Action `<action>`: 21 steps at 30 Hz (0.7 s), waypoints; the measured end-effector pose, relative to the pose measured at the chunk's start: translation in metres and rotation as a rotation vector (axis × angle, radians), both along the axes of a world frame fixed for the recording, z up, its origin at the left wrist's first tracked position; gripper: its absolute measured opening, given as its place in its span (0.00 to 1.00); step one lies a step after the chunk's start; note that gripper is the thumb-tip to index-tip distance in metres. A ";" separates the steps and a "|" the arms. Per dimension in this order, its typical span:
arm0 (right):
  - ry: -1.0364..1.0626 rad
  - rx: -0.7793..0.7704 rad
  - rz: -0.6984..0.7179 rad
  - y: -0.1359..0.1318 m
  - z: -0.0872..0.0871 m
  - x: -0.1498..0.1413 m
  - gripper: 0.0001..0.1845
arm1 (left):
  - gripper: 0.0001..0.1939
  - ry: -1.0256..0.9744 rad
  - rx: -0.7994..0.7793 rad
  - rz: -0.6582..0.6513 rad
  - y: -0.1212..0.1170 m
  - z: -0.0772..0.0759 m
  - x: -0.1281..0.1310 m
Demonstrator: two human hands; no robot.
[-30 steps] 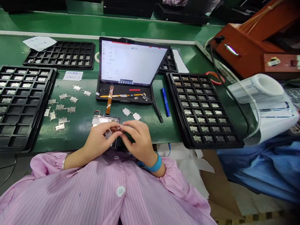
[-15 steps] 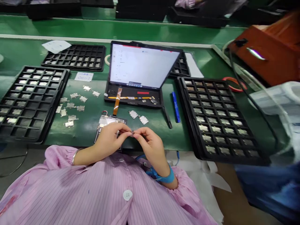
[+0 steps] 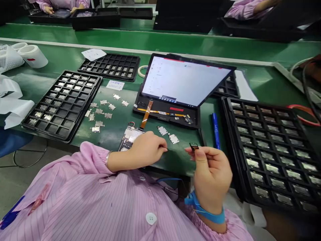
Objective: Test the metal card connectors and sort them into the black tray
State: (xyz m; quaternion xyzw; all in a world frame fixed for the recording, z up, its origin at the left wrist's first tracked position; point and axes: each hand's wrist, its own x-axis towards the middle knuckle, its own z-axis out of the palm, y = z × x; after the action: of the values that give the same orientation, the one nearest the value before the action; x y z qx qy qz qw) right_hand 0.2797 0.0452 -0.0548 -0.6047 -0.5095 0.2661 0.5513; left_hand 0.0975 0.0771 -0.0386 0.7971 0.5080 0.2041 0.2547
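Observation:
Pinched between the thumb and fingers of my right hand (image 3: 213, 170) is a small black card tray (image 3: 194, 146), its upper end an open frame and gold-coloured marks below. My left hand (image 3: 146, 149) is closed over the right part of a circuit board (image 3: 129, 135), fingertips curled together; whether anything is in them is hidden. An orange ribbon cable (image 3: 146, 115) runs from the board to the lit screen (image 3: 178, 80), which leans in a black tray (image 3: 165, 118). Two white plates (image 3: 173, 138) lie between my hands, farther back.
Small metal-covered boards (image 3: 99, 111) lie loose at the left, beside a partly filled black tray (image 3: 66, 127). A full tray (image 3: 225, 134) stands at right, near a blue pen (image 3: 215, 130). White rolls (image 3: 33, 56) stand far left. Across the bench are co-workers' hands (image 3: 77, 8).
My hands have come apart: the right has moved right with the small card tray, while the left stays over the board. The view has turned left, showing the white rolls.

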 end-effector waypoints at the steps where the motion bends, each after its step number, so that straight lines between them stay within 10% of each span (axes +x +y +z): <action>1: 0.024 0.023 0.008 -0.002 0.002 -0.005 0.14 | 0.06 0.047 0.024 -0.016 0.000 -0.002 0.007; 5: 0.062 0.020 0.048 -0.011 0.003 -0.019 0.13 | 0.10 0.099 0.130 0.037 0.009 0.003 0.006; 11: 0.115 -0.027 0.055 -0.017 0.000 -0.018 0.11 | 0.11 0.303 0.125 0.395 0.084 0.029 -0.093; 15: 0.140 -0.051 0.091 -0.016 0.001 -0.022 0.10 | 0.15 0.327 0.043 0.286 0.130 0.028 -0.131; 21: 0.150 -0.047 0.129 -0.018 0.004 -0.028 0.09 | 0.09 0.291 -0.016 0.208 0.136 0.028 -0.136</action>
State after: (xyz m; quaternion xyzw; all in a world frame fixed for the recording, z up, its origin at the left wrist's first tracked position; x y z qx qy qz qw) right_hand 0.2522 0.0267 -0.0511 -0.5616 -0.4984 0.3575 0.5554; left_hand -0.0386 0.2127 -0.0103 0.7593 0.6209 0.1079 0.1622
